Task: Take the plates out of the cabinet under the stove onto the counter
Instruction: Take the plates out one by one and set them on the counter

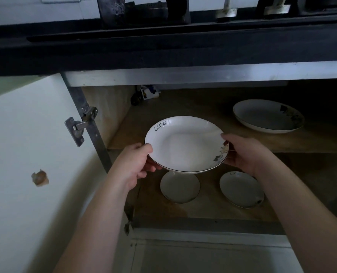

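A white plate (pixel 185 143) with "life" written on its rim is held level in front of the open cabinet. My left hand (pixel 134 164) grips its left rim and my right hand (pixel 242 152) grips its right rim. Another large plate (pixel 266 117) lies on the upper wooden shelf (pixel 183 107) at the right. Two small plates rest on the cabinet floor, one (pixel 180 188) under the held plate and one (pixel 241 190) to its right. The dark counter edge (pixel 163 54) and stove grates (pixel 144 10) run across the top.
The cabinet door (pixel 29 154) stands open at the left, with a metal hinge (pixel 78 127) on its inner edge. Small dark and white items (pixel 146 94) sit at the back of the upper shelf. The cabinet's lower frame (pixel 203 223) crosses below the small plates.
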### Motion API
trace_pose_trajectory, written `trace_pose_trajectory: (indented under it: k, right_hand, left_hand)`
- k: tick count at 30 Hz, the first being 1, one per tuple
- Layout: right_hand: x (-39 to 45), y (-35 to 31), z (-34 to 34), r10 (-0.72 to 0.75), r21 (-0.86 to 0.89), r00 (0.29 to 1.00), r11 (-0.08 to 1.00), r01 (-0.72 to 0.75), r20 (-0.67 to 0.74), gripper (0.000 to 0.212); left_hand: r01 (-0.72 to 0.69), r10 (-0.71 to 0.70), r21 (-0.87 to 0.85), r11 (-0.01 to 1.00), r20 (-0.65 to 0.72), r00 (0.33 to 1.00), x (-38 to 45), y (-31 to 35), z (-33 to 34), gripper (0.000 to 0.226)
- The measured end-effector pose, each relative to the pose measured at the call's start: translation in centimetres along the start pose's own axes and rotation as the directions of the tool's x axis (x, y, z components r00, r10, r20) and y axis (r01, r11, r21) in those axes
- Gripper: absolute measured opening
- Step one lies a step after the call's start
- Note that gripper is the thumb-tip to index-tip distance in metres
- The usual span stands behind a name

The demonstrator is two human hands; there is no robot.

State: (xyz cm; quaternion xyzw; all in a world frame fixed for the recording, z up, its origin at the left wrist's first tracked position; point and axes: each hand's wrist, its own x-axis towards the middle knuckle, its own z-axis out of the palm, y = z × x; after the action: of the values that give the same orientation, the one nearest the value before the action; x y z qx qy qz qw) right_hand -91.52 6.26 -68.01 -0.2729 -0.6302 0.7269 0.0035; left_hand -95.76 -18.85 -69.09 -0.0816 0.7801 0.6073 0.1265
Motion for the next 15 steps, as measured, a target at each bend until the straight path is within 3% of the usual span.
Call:
trace_pose_trajectory:
  k: [5, 8, 11, 15]
  right_hand:
    - [1.2, 0.4, -0.7, 0.017, -0.003, 1.0, 1.0, -0.017, 0.023, 0.019]
    - [1.3, -0.1, -0.1, 0.083, -0.006, 0.996, 0.996, -0.083, -0.016, 0.023]
    - [-0.4, -0.2, 0.2, 0.121, -0.052, 0.989, 0.991, -0.125, -0.08, 0.027]
    - [-4.3, -2.4, -0.4, 0.186, -0.07, 0.982, 0.98, -0.188, -0.033, 0.02]
  left_hand:
    - [0.093, -0.092, -0.04, 0.995, 0.022, 0.995, -0.3, 0.1, 0.7, 0.012]
    - [0.254, -0.251, -0.103, 0.962, 0.042, 0.967, -0.9, 0.6, 0.1, 0.016]
    - [0.327, -0.317, -0.112, 0.938, 0.102, 0.943, -2.0, 1.8, -0.3, 0.025]
    - [0.43, -0.42, -0.039, 0.902, 0.149, 0.895, -4.7, 3.9, -1.1, 0.03]
